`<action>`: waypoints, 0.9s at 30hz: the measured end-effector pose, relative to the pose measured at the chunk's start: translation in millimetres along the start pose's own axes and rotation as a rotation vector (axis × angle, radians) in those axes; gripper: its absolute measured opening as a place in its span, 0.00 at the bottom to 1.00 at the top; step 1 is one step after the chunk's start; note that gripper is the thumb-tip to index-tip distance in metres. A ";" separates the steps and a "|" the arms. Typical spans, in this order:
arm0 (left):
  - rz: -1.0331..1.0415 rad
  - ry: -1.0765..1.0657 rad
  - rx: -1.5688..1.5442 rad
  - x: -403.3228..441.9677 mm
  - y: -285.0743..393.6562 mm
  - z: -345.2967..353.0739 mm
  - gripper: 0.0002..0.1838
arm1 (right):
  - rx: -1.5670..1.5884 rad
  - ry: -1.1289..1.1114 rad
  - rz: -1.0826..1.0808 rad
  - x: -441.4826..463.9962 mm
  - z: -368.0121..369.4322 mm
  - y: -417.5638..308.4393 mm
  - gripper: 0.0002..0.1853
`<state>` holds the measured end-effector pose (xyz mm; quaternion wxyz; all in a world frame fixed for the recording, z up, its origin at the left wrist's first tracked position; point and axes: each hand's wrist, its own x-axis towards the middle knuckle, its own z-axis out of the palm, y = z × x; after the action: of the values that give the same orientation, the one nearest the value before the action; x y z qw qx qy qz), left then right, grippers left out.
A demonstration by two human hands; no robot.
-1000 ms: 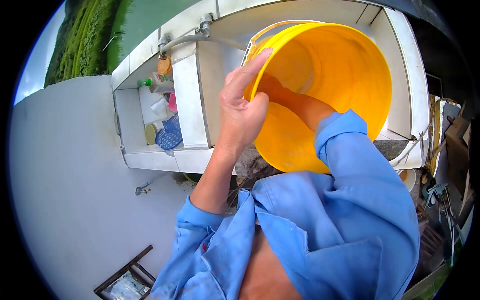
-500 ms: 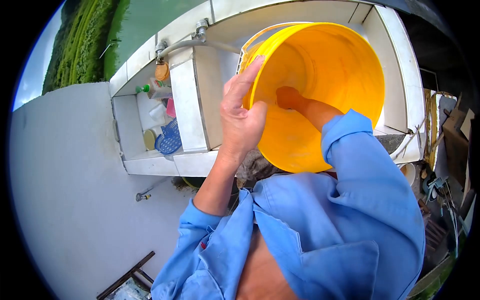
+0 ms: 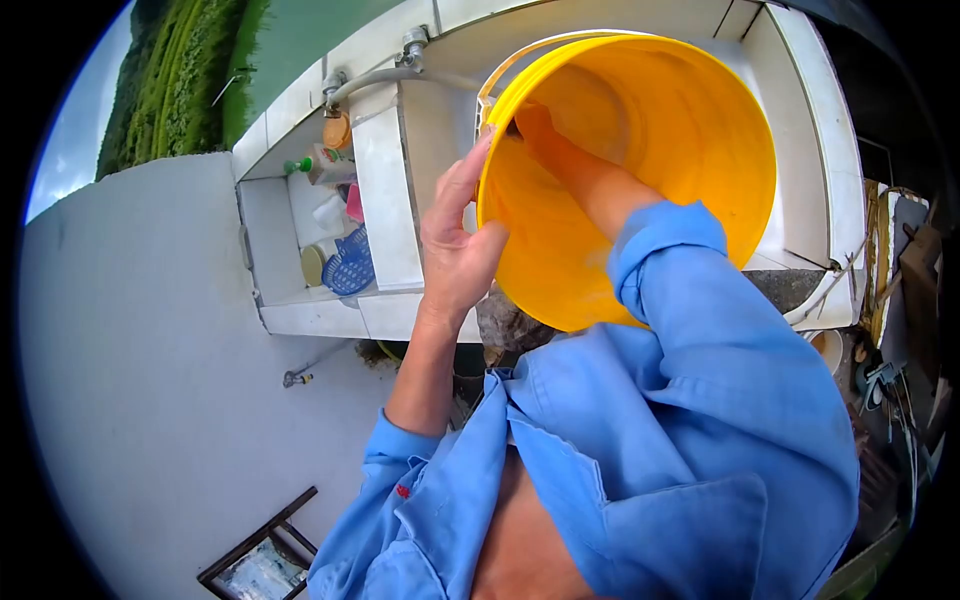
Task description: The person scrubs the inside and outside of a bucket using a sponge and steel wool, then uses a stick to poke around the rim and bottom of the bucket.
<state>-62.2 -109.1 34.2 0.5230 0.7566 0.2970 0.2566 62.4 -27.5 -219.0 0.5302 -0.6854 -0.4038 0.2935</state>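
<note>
A large yellow bucket [image 3: 690, 110] lies tipped in the white-tiled sink [image 3: 790, 140], its mouth turned towards me. My left hand [image 3: 460, 240] holds the left side of its rim, with fingers outside and the thumb near the edge. The bucket's handle [image 3: 500, 75] rests along its upper left side. Deep inside, my right hand [image 3: 533, 122] is closed against the upper left part of the inner wall. A small dark patch shows at its fingers; what it holds, if anything, I cannot make out.
Left of the sink, a tiled compartment holds a blue plastic basket [image 3: 350, 262], a bottle with a green cap [image 3: 325, 166] and a yellowish lid [image 3: 313, 265]. Taps [image 3: 413, 48] and a grey hose sit on the ledge. A dark-framed stool [image 3: 262, 560] stands lower left.
My right hand has moved up and left inside the bucket, from near its middle to the wall by the rim. My left hand stays on the rim. The view has shifted slightly.
</note>
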 end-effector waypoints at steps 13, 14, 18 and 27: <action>0.210 -0.184 0.483 45.2 16.3 5.0 0.37 | -1.254 -0.539 -0.361 -15.7 -153.8 41.8 0.11; 0.202 -0.184 0.469 39.2 14.8 10.3 0.37 | -1.254 -0.698 -0.327 -28.0 -151.6 74.9 0.10; 0.083 0.021 0.121 -9.0 -8.8 35.7 0.39 | -1.190 -0.748 -0.188 -58.2 -114.4 59.6 0.10; 0.134 0.075 0.134 2.7 -14.0 10.0 0.35 | 0.834 0.162 0.056 31.9 -45.7 -39.9 0.09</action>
<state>-55.8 -109.7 18.0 0.4415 0.7978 0.2817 0.2987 106.6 -17.8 -167.6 0.7839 -0.4437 -0.1888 0.3911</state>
